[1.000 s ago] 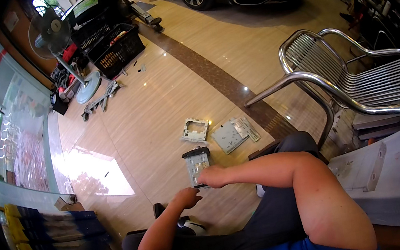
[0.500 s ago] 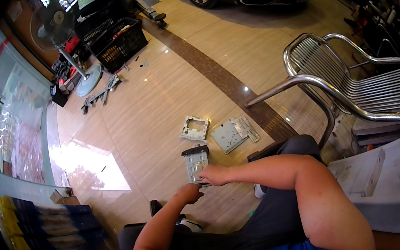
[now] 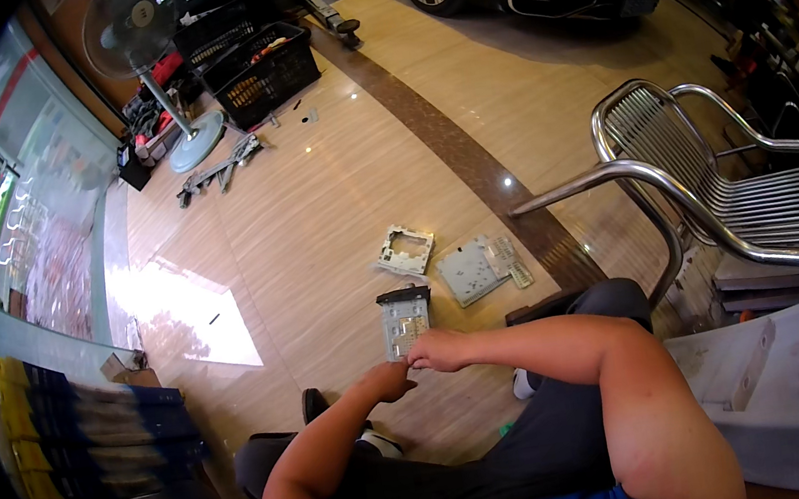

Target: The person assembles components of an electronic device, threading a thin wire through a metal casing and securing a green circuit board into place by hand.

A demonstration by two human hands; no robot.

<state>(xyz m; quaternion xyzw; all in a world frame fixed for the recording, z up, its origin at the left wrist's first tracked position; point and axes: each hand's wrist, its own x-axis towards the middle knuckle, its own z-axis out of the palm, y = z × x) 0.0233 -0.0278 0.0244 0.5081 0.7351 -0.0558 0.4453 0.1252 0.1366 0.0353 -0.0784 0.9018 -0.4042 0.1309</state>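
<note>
Holding a small grey metal chassis (image 3: 405, 321) out in front of my knees, I have both hands at its near, lower edge; the unit is off the floor and stands roughly upright, its dark top end pointing away from me. My right hand (image 3: 440, 350) is closed on the lower right corner, fingers curled over the edge. My left hand (image 3: 389, 380) sits just below and to the left, fingers bunched as if pinching something small at the bottom of the unit; whether it holds a part or only touches the casing, I cannot tell, as the detail is too fine.

Judgement: the step in hand appears to be dismantling or fitting work on this chassis, at its bottom edge. Two loose pieces already lie on the tiled floor (image 3: 314, 210) just beyond it: a white frame (image 3: 405, 251) with a square opening, and a flat grey plate (image 3: 476, 269) beside that. The next move would call for a steady right-hand hold while the left fingers work at the edge, and care not to drop any small part.

A steel chair (image 3: 734, 185) stands to my right, well apart.
</note>
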